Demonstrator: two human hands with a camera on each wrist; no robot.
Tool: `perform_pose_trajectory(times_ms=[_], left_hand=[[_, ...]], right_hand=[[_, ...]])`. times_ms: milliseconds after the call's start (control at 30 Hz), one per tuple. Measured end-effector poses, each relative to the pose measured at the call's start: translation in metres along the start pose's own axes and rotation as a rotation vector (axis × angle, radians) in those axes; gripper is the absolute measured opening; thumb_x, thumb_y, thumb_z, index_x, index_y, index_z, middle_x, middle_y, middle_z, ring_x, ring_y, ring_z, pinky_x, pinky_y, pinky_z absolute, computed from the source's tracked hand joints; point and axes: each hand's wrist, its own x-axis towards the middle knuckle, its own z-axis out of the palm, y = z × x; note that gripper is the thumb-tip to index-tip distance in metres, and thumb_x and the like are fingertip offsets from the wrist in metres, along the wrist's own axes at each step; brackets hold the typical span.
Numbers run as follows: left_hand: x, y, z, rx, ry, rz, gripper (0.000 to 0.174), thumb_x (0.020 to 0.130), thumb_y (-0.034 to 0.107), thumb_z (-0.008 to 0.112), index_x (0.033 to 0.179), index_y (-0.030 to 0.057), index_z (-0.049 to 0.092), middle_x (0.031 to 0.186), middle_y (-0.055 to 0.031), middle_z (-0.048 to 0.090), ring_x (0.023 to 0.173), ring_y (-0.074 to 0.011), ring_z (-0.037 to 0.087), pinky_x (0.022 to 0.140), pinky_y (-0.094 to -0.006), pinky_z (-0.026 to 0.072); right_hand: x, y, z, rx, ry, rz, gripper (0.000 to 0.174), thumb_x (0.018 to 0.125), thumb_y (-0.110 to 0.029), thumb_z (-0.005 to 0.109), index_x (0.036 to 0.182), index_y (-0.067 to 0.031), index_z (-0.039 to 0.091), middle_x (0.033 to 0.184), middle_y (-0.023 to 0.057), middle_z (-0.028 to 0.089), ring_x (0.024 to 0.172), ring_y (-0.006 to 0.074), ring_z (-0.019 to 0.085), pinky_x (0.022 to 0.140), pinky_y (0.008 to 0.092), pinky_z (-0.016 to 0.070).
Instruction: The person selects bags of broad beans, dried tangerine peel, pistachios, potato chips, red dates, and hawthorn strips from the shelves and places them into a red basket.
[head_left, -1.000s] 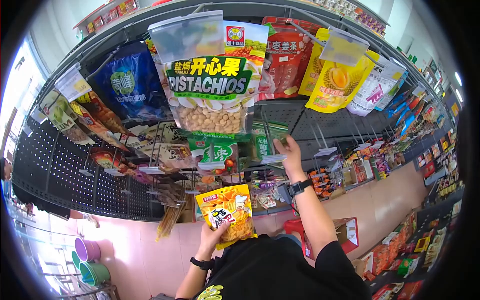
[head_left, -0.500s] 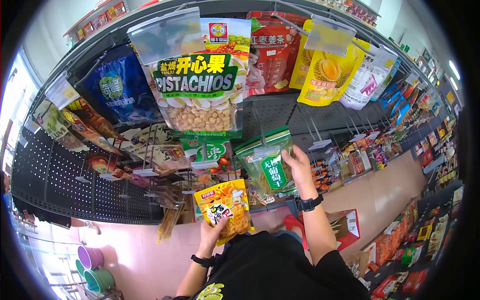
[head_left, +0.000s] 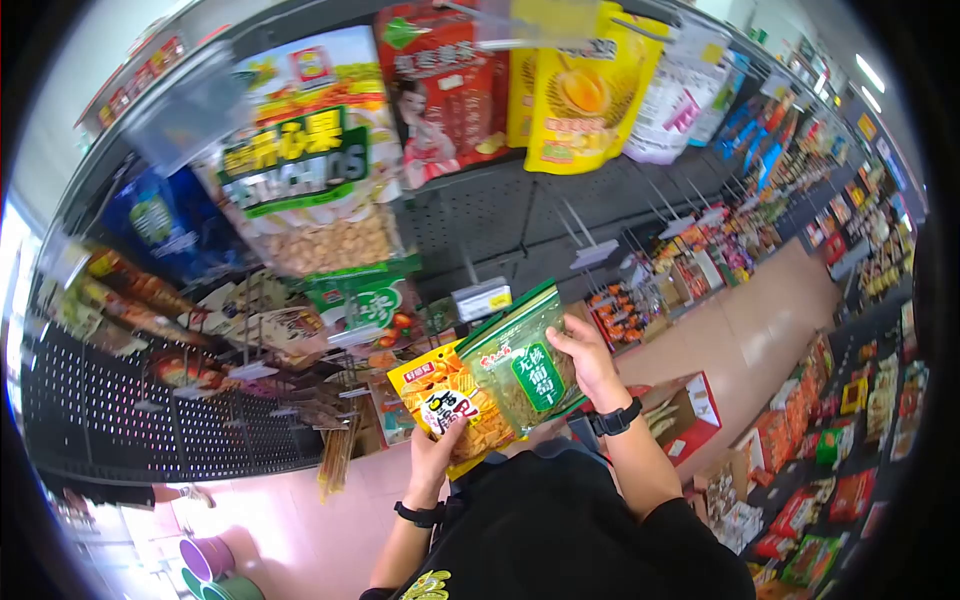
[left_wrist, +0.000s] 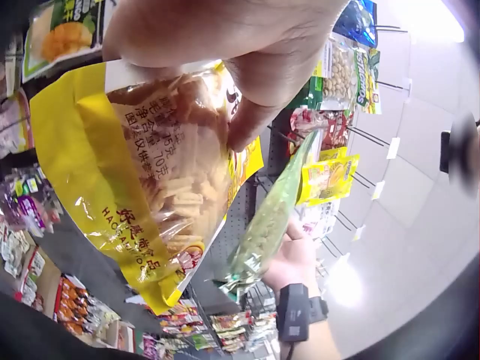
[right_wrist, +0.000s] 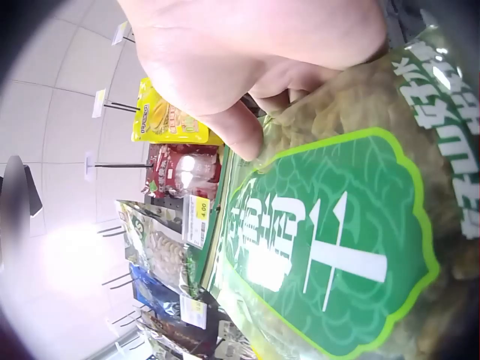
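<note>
A yellow snack bag [head_left: 430,385] with a clear window is pinched by my left hand [head_left: 432,455], thumb across its front. In the left wrist view, fried strips show through the window of the yellow snack bag [left_wrist: 161,187]. My right hand [head_left: 588,362] grips the right side of a green bag of raisins [head_left: 515,360], thumb on its front face. In the head view the raisin bag overlaps the yellow bag's right edge. The right wrist view has the raisin bag's green label [right_wrist: 352,247] up close, under my right hand [right_wrist: 262,45].
A large pistachio bag [head_left: 310,160], a red bag [head_left: 445,100] and yellow durian pouches [head_left: 580,100] hang on hooks above. A price tag [head_left: 482,300] fronts a hook behind the raisins. A red-rimmed box [head_left: 690,415] stands at the lower right, buckets [head_left: 208,557] at the lower left.
My right hand has drawn the raisin bag off its hook and down beside the yellow bag. The left hand keeps its hold. The shelf has shifted up and left in the head view.
</note>
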Motion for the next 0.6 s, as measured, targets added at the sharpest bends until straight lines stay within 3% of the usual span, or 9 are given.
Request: perform_pose_trajectory(times_ms=[200, 333, 500, 600], left_hand=[[0.018, -0.014, 0.061, 0.04, -0.28, -0.162, 0.036, 0.093, 0.016, 0.074, 0.122, -0.0007, 0.06, 0.111, -0.0046, 0.07, 0.098, -0.0127, 0.066, 0.088, -0.0302, 0.0528], [0.021, -0.028, 0.109, 0.134, -0.553, -0.215, 0.047, 0.087, 0.011, 0.08, 0.126, 0.0003, 0.057, 0.117, -0.0057, 0.068, 0.102, -0.0145, 0.065, 0.092, -0.0314, 0.0522], [0.017, -0.06, 0.17, 0.303, -0.819, -0.172, 0.052, 0.083, 0.007, 0.082, 0.127, -0.0011, 0.056, 0.118, -0.0071, 0.068, 0.105, -0.0155, 0.065, 0.093, -0.0315, 0.0514], [0.011, -0.074, 0.199, 0.431, -0.874, -0.079, 0.049, 0.083, 0.01, 0.082, 0.124, -0.002, 0.058, 0.117, -0.0089, 0.069, 0.105, -0.015, 0.066, 0.092, -0.0312, 0.0516]], right_hand=[[-0.056, 0.042, -0.055, 0.006, 0.294, 0.029, 0.02, 0.098, -0.019, 0.065, 0.109, -0.0018, 0.067, 0.1, 0.0012, 0.07, 0.09, 0.0089, 0.062, 0.081, 0.0262, 0.048], [-0.107, 0.058, -0.089, 0.162, 0.512, 0.031, 0.019, 0.099, -0.02, 0.065, 0.108, -0.0036, 0.067, 0.1, 0.0007, 0.069, 0.093, 0.0099, 0.062, 0.083, 0.0267, 0.0476], [-0.162, 0.06, -0.116, 0.339, 0.715, -0.002, 0.022, 0.099, -0.022, 0.065, 0.112, -0.0036, 0.065, 0.104, 0.0006, 0.068, 0.098, 0.0101, 0.061, 0.088, 0.0255, 0.0469], [-0.182, 0.073, -0.141, 0.369, 0.83, -0.059, 0.023, 0.1, -0.022, 0.065, 0.114, -0.0035, 0.064, 0.106, 0.0009, 0.067, 0.099, 0.0096, 0.06, 0.087, 0.0253, 0.0466]])
